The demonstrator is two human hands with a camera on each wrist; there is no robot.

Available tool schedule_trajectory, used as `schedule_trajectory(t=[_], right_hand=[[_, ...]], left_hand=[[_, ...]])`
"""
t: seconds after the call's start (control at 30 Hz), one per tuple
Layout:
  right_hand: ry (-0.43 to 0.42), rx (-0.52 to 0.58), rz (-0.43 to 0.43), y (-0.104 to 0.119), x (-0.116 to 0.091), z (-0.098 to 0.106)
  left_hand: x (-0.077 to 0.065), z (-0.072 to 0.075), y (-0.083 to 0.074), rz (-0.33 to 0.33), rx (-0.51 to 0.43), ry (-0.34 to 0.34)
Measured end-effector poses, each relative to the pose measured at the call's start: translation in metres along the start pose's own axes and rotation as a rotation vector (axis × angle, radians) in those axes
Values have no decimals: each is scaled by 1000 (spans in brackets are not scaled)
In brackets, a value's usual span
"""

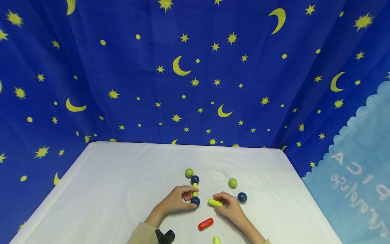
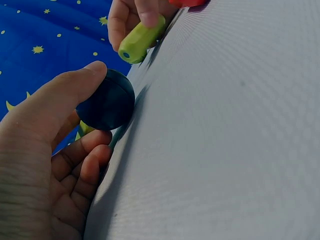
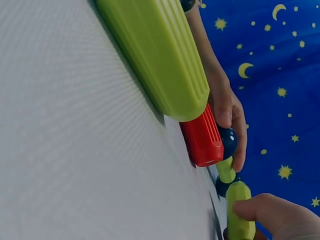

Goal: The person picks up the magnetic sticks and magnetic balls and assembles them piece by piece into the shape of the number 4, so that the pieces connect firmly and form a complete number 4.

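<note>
My left hand point(image 1: 176, 199) grips a joined piece near the middle of the table: a dark blue ball point(image 1: 195, 201) at the near end, a yellow-green rod point(image 1: 195, 189) between, and another dark blue ball point(image 1: 195, 179) at the far end. Thumb and fingers curl round the near ball and rod. To the right, my right hand point(image 1: 230, 205) pinches a second yellow-green rod point(image 1: 215, 202), its free end pointing left toward the near ball. In the left wrist view a small hole shows in the end of that rod point(image 2: 132, 47).
A green ball point(image 1: 189, 173) lies beside the far blue ball. Right of it are another green ball point(image 1: 233, 183) and a blue ball point(image 1: 242, 197). A red rod point(image 1: 205, 224) and a yellow-green rod point(image 1: 216, 240) lie nearer, on the white tabletop point(image 1: 122, 176). Starred blue cloth point(image 1: 146, 84) hangs behind.
</note>
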State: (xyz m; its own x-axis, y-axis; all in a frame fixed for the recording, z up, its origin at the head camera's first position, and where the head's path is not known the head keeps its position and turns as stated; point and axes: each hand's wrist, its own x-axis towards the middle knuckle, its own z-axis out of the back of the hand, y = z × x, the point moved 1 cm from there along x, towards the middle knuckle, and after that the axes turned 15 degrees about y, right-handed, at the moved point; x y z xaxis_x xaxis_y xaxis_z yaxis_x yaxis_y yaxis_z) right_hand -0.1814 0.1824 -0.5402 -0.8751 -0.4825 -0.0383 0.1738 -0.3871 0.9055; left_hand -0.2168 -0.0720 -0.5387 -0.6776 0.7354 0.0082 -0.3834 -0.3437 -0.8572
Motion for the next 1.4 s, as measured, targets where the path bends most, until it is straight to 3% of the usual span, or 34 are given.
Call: schedule_trajectory(t=[0.33,0.67,0.8,1.1,1.4], right_hand=[[-14,61,64,2,2,0],[0,88,55,9,6,0],[-2,109,104,11,8,-2],[42,115,151,12,16,-7],[57,113,127,16,18,-11]], left_hand=[[2,0,2,-11,-25,4],[2,0,-1,17,-22,-7],[2,0,-1,22,-20,-8],[2,-1,0,-7,-2,-14],[1,0,0,-43,4,-19]])
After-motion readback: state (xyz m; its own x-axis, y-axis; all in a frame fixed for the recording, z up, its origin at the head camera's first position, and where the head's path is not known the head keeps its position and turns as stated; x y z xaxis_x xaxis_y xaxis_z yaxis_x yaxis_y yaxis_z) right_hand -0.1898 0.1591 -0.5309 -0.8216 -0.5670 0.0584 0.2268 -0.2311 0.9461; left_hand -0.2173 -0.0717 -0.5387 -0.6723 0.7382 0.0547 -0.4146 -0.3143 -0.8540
